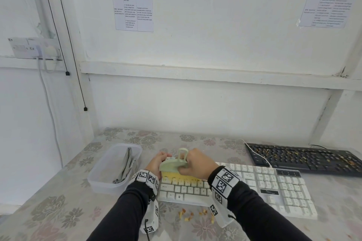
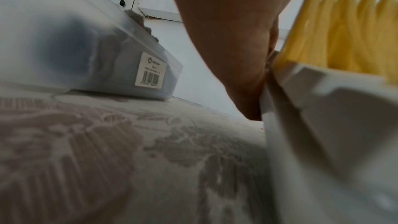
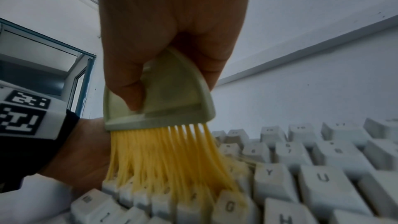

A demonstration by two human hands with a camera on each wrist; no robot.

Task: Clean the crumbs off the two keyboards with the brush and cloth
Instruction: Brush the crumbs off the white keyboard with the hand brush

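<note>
On the white keyboard (image 1: pixel 254 182), the brush (image 1: pixel 176 166) is gripped by the right hand (image 1: pixel 197 164), its yellow bristles pressed on the left keys. The keyboard's left end is held by the left hand (image 1: pixel 156 164), fingers curled over it. Crumbs (image 1: pixel 195 214) are seen on the table (image 1: pixel 58 211); the cloth (image 1: pixel 125 164) is kept in the box (image 1: pixel 101 180).

The head view is bright and evenly lit by soft, diffuse light, with the white wall (image 1: pixel 215 45) nearly washed out and only faint shadows on the counter (image 1: pixel 58 211). Straight lines bow toward the edges from the wide lens, and the printed sheets (image 1: pixel 134 9) are too soft to read. The left wrist view is dimmer and heavily blurred; the plastic box (image 2: pixel 86 48) and tablecloth smear out of focus. In the right wrist view the brush (image 3: pixel 163 101) bristles are motion-blurred, and the right hand (image 3: pixel 172 23) appears dark against the pale wall.
</note>
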